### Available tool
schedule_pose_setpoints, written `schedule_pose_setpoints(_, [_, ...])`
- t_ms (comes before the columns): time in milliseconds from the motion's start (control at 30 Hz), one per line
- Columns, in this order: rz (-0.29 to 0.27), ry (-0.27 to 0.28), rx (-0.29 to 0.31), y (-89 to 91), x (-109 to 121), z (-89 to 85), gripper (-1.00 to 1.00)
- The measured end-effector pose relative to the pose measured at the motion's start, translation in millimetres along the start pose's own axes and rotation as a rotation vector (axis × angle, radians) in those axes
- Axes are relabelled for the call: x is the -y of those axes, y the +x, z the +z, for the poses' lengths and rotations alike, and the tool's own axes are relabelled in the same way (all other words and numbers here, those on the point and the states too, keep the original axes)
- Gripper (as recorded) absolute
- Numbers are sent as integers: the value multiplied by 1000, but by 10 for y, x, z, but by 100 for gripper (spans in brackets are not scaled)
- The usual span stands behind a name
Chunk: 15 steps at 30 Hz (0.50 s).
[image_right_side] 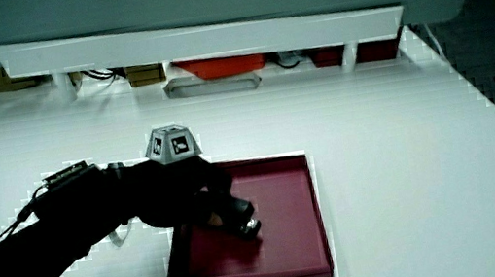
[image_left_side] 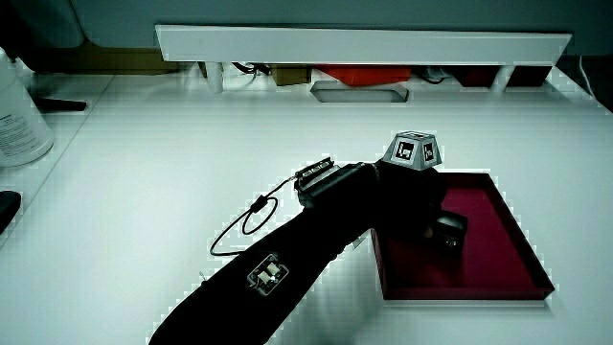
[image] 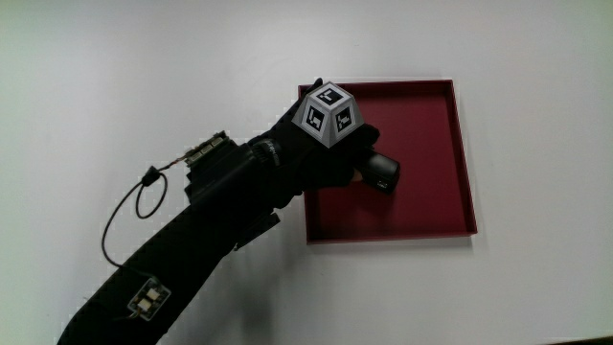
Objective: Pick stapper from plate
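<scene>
A dark red square plate [image: 436, 206] with a raised rim lies on the white table; it also shows in both side views [image_left_side: 508, 230] [image_right_side: 289, 221]. A small black stapler [image: 381, 173] is in the plate, near its middle. The hand [image: 337, 153] in its black glove reaches over the plate's edge, and its fingers curl around the stapler. In both side views the stapler [image_left_side: 448, 233] [image_right_side: 240, 220] sticks out from under the fingers. Whether it still rests on the plate I cannot tell. The patterned cube [image: 329, 113] sits on the hand's back.
A thin black cable loop [image: 144, 196] hangs off the forearm over the table. A low white partition [image_left_side: 364, 43] runs along the table's edge farthest from the person. A white bottle [image_left_side: 19, 120] stands at the table's corner in a side view.
</scene>
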Motion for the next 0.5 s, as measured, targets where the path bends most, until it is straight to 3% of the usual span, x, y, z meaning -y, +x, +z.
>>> schedule_pose_setpoints(100, [14,37,-4,16,146,141,100])
schedule_pose_setpoints(167, [-37,70,-30,-42,191,171,100])
schedule_pose_setpoints(233, [-3,68,39,-98,266,205,100])
schedule_pose_setpoints(267, [-60,101,-27,-116,307,248,100])
schedule_pose_setpoints(300, [15,94,105,-176,358,243,100])
schedule_pose_setpoints(333, [-46,108,-29,-140,438,348,100])
schedule_pose_setpoints(400, [25,101,5,-167,576,409,100])
schedule_pose_setpoints(433, [-19,144,-27,-164,630,453,100])
schedule_pose_setpoints(467, [8,139,30,-221,657,435,100])
schedule_pose_setpoints(500, [-41,157,-49,-233,702,474,100])
